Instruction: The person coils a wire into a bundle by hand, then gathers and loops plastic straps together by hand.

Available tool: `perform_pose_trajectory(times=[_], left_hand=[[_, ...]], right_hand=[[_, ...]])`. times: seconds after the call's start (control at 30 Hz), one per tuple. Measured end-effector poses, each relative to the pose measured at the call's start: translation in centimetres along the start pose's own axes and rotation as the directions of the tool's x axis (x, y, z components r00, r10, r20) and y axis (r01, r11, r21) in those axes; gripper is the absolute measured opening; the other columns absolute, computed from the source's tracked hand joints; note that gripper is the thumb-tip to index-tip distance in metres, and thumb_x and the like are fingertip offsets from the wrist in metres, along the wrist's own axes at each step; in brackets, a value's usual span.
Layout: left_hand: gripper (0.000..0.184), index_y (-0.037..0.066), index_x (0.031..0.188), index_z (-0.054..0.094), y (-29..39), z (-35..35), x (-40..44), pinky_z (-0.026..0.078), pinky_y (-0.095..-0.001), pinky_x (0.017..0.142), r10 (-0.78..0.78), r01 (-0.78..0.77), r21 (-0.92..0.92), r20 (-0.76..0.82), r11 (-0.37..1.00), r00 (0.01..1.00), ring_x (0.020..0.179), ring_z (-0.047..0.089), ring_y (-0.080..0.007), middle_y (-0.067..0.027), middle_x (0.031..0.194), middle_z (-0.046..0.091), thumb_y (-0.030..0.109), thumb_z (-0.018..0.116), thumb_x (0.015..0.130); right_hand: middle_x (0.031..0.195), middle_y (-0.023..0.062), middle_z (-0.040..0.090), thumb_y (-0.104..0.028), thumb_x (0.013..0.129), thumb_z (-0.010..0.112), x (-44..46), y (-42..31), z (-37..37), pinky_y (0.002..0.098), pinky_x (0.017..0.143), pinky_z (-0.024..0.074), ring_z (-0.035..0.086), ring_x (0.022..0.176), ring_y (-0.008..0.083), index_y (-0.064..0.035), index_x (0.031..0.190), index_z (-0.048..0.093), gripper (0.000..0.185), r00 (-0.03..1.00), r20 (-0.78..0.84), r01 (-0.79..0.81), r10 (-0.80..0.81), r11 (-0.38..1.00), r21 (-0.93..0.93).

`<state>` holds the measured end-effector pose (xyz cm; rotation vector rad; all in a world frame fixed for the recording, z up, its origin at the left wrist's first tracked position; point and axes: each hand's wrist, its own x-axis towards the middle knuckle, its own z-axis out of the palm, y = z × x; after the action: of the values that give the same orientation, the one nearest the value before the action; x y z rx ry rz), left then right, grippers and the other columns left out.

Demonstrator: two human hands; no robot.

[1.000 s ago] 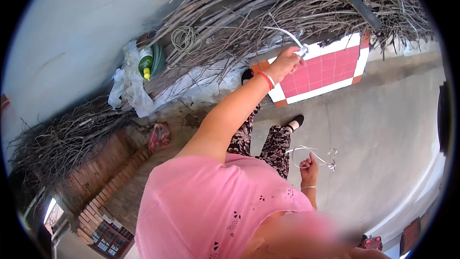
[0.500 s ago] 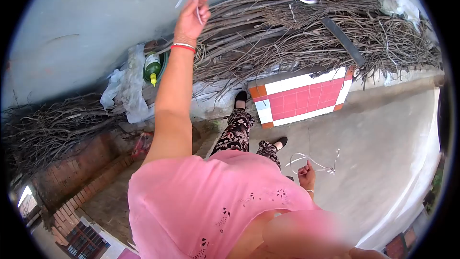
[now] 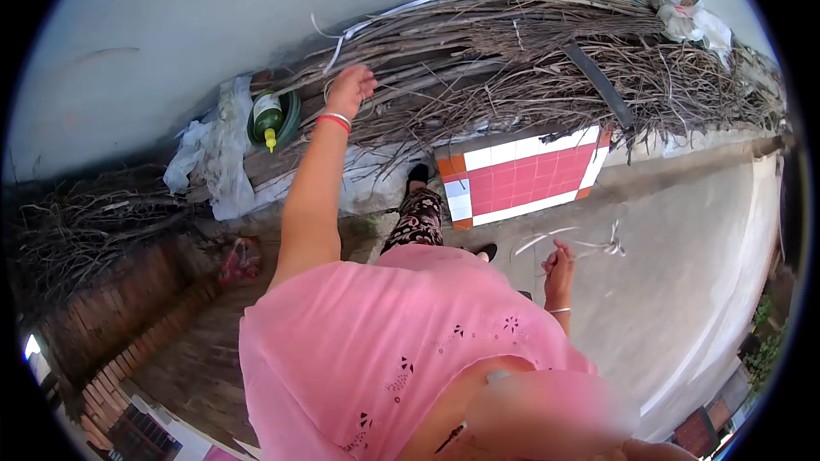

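Note:
My left hand (image 3: 352, 91) is stretched out over a pile of dry branches (image 3: 478, 51), its fingers loosely apart. A white strip (image 3: 376, 15), thin and flat like a ribbon, runs over the pile's back edge, one end hanging beside this hand. The strip does not appear to be in its fingers. Low at my right side, my right hand (image 3: 559, 273) has its fingers bent together around a white strip that forms a loop, with a knotted bunch (image 3: 613, 245) beyond the fingers. Whether the two strips are one piece is not visible.
Left of the pile, a green bottle (image 3: 268, 115) with a yellow cap lies by crumpled plastic sheeting (image 3: 226, 154). A red-and-white tiled panel (image 3: 525, 179) stands before the branches. A dark flat strip (image 3: 598, 81) lies across them. Plastic bags (image 3: 696, 21) sit at the far right.
My left hand has come down and away from the white strip, which has dropped from the air onto the pile. My right hand has risen slightly, and its strip has swung.

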<state>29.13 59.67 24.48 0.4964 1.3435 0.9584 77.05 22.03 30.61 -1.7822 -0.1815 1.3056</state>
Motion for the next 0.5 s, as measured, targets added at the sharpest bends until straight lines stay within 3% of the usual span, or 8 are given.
perform_pose_trajectory(times=[0.1, 0.17, 0.2, 0.23, 0.33, 0.43, 0.5], left_hand=[[0.021, 0.009, 0.107, 0.058, -4.9, 3.2, -7.6, 0.049, -0.0294, 0.070, -0.156, 0.140, 0.115, 0.145, 0.984, 0.977, 0.080, 0.063, -0.0150, -0.0048, 0.095, 0.065, 0.023, 0.054, 0.092], [0.021, 0.008, 0.107, 0.058, -7.2, 6.0, -12.1, 0.048, -0.0273, 0.070, -0.174, 0.137, 0.178, 0.212, 0.974, 0.962, 0.080, 0.062, -0.0139, -0.0042, 0.095, 0.065, 0.023, 0.053, 0.093], [0.021, 0.008, 0.107, 0.058, -8.2, 7.9, -14.2, 0.047, -0.0263, 0.071, -0.196, 0.140, 0.218, 0.257, 0.966, 0.946, 0.080, 0.062, -0.0133, -0.0039, 0.095, 0.065, 0.023, 0.052, 0.094], [0.021, 0.008, 0.107, 0.058, -8.7, 10.1, -16.0, 0.047, -0.0258, 0.071, -0.180, 0.105, 0.246, 0.305, 0.964, 0.935, 0.079, 0.061, -0.0129, -0.0038, 0.095, 0.065, 0.023, 0.052, 0.094], [0.024, 0.005, 0.110, 0.058, -7.6, 16.8, -21.5, 0.046, -0.0260, 0.075, -0.101, -0.043, 0.291, 0.460, 0.956, 0.882, 0.084, 0.060, -0.0125, -0.0059, 0.100, 0.064, 0.023, 0.049, 0.097], [0.031, 0.003, 0.116, 0.057, -5.2, 23.5, -26.9, 0.046, -0.0260, 0.076, 0.092, -0.314, 0.244, 0.638, 0.918, 0.764, 0.086, 0.058, -0.0111, -0.0063, 0.103, 0.064, 0.026, 0.051, 0.096], [0.034, 0.002, 0.118, 0.056, -3.0, 27.6, -31.3, 0.046, -0.0254, 0.078, 0.141, -0.390, 0.191, 0.721, 0.901, 0.678, 0.088, 0.058, -0.0108, -0.0061, 0.103, 0.063, 0.028, 0.054, 0.095]], right_hand=[[0.061, -0.0041, 0.038, -0.015, 0.094, 0.042, 0.1, -3.9, 1.4, 0.0223, 0.051, 0.0370, 0.037, 0.054, 0.0059, -0.0038, 0.106, 0.058, 0.023, 0.975, 0.098, 0.209, -0.197, 0.968, -0.138], [0.061, -0.0035, 0.041, -0.015, 0.094, 0.043, -0.9, -6.4, 1.8, 0.0231, 0.050, 0.0351, 0.038, 0.055, 0.0059, -0.0024, 0.103, 0.060, 0.023, 0.937, 0.194, 0.326, -0.291, 0.927, -0.186], [0.061, -0.0026, 0.043, -0.014, 0.094, 0.043, -1.2, -7.5, 1.8, 0.0243, 0.050, 0.0337, 0.040, 0.056, 0.0064, -0.0015, 0.103, 0.061, 0.024, 0.922, 0.213, 0.379, -0.324, 0.868, -0.321], [0.062, -0.0020, 0.045, -0.012, 0.094, 0.044, -1.2, -8.0, 1.4, 0.0243, 0.050, 0.0343, 0.042, 0.056, 0.0071, -0.0012, 0.104, 0.061, 0.023, 0.883, 0.262, 0.464, -0.389, 0.805, -0.369], [0.062, 0.0007, 0.046, -0.010, 0.094, 0.043, -4.0, -10.4, 1.1, 0.0270, 0.054, 0.0388, 0.046, 0.057, 0.0093, -0.0020, 0.106, 0.060, 0.022, 0.853, 0.301, 0.521, -0.427, 0.742, -0.422], [0.062, 0.0037, 0.048, -0.009, 0.094, 0.043, -6.5, -12.3, 0.7, 0.0298, 0.057, 0.0417, 0.049, 0.058, 0.0124, -0.0028, 0.106, 0.060, 0.022, 0.818, 0.373, 0.573, -0.438, 0.682, -0.455], [0.063, 0.0030, 0.050, -0.009, 0.095, 0.043, -8.0, -12.6, -0.1, 0.0302, 0.057, 0.0413, 0.050, 0.059, 0.0136, -0.0031, 0.105, 0.060, 0.021, 0.766, 0.412, 0.643, -0.493, 0.598, -0.479]])
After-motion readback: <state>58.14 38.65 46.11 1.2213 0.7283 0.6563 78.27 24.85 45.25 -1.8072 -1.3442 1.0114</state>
